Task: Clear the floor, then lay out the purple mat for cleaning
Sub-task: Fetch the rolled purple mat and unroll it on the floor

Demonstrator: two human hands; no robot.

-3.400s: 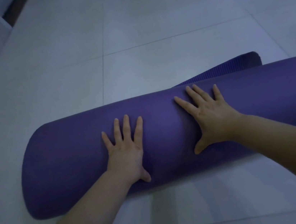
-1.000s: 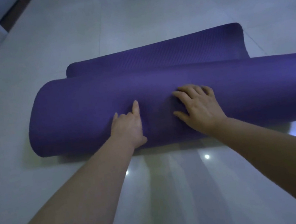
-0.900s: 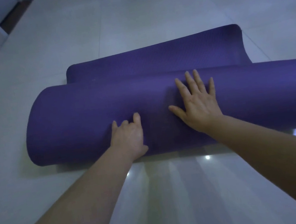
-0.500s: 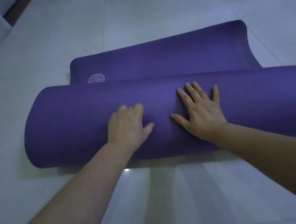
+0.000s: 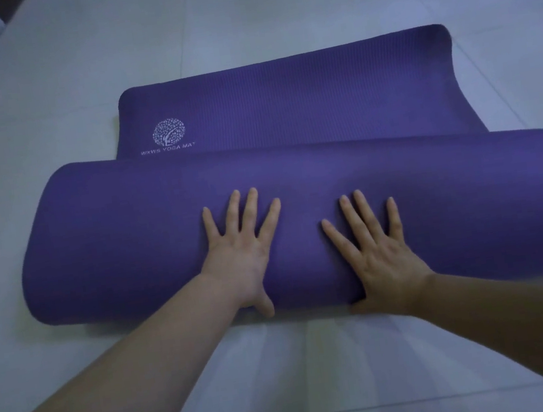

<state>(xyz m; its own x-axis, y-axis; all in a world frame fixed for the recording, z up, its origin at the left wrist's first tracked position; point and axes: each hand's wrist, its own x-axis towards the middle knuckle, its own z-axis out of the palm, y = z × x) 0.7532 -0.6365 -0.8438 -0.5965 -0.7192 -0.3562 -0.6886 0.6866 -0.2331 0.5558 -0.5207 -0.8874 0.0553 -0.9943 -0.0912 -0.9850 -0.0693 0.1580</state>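
Both hands lie flat on the rolled part of the purple mat (image 5: pixel 123 246), holding nothing. The left hand (image 5: pixel 243 254) has its palm pressed on the near upper face of the roll, its four fingers straight and fanned apart, pointing away from the person. Its thumb hangs down at the roll's lower near edge. The right hand (image 5: pixel 378 254) sits just beside it, apart from it, palm down. Its fingers are straight and spread, and lean a little to the left. Its thumb is low at the foot of the roll, in shadow. Both bare forearms reach in from the bottom corners and meet the roll near its middle.

The mat is deep purple and thick. The roll lies across the view from left to right. Its left end is rounded and its right end runs out of the picture. Its outer face is smooth. Beyond the roll, a flat stretch (image 5: pixel 318 102) of the mat lies on the floor (image 5: pixel 43 108), finely ribbed, with rounded far corners. Near its left edge is a pale round tree-like logo (image 5: pixel 169 132) with small lettering (image 5: pixel 167 148) under it, partly hidden by the roll.

The floor is pale glossy tile with thin joints, and faint streaks of light show between the forearms.
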